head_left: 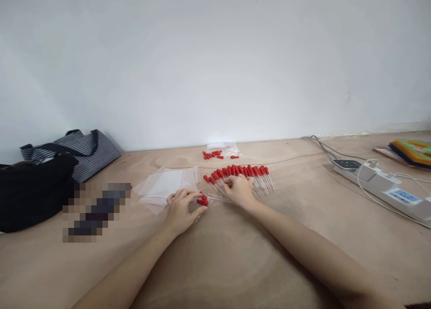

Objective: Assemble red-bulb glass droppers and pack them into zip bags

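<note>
A row of droppers (264, 179) with red rubber bulbs and thin clear tubes lies side by side on the table, bulbs pointing away from me. My right hand (239, 189) rests over the middle of this row, fingers spread and bent down onto the droppers, hiding part of them. To its left, my left hand (182, 210) is open, thumb and fingers apart around a few loose red bulbs (202, 202). Clear tubes (218, 198) lie between my two hands. Beyond the left hand, clear zip bags (164, 183) with a red seal line overlap flat on the table.
Near the wall lie more red bulbs (211, 154), clear tubes and a small bag (220, 146). A striped bag (97, 152) and a black bag (37, 192) stand at left, beside a blurred patch. At right are a power strip (387, 190) with cables and coloured boards (412, 152).
</note>
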A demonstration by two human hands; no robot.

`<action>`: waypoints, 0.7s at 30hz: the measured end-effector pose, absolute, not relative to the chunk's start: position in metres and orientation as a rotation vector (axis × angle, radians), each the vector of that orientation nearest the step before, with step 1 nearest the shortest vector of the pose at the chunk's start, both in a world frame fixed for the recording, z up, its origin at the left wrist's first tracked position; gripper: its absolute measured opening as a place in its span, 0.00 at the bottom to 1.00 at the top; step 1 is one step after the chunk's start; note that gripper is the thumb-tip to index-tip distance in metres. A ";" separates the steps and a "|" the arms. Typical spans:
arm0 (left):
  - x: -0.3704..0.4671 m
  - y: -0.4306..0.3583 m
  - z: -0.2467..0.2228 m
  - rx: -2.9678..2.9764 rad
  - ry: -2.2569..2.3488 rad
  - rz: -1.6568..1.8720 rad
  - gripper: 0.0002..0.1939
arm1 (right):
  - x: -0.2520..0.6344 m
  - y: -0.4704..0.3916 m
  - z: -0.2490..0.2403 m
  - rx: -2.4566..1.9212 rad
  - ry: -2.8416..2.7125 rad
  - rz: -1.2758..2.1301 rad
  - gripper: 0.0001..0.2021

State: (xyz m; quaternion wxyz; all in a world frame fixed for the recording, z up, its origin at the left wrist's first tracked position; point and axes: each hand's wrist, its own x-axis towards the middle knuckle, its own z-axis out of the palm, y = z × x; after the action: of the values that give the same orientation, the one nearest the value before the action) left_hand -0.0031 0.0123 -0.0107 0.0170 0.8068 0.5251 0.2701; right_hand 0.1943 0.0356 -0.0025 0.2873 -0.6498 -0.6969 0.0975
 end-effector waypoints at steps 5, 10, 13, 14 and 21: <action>-0.003 0.013 -0.012 2.508 1.586 0.822 0.07 | 0.168 0.048 -0.006 -1.838 -1.837 0.151 0.10; -0.002 0.015 -0.013 2.509 1.542 0.837 0.07 | 0.162 0.053 -0.008 -1.913 -1.875 0.090 0.11; -0.001 0.015 -0.012 2.505 1.528 0.841 0.06 | 0.166 0.053 -0.008 -1.899 -1.873 0.096 0.11; -0.001 0.015 -0.011 2.501 1.527 0.839 0.06 | 0.168 0.051 -0.007 -1.881 -1.875 0.102 0.11; -0.002 0.016 -0.011 2.497 1.513 0.820 0.05 | 0.193 0.020 -0.001 -1.576 -2.205 0.101 0.09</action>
State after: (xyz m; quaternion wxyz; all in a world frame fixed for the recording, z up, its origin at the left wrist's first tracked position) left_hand -0.0018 0.0157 -0.0113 0.0545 0.8221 0.4982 0.2701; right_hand 0.1931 0.0205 -0.0011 0.2127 -0.5678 -0.7944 0.0363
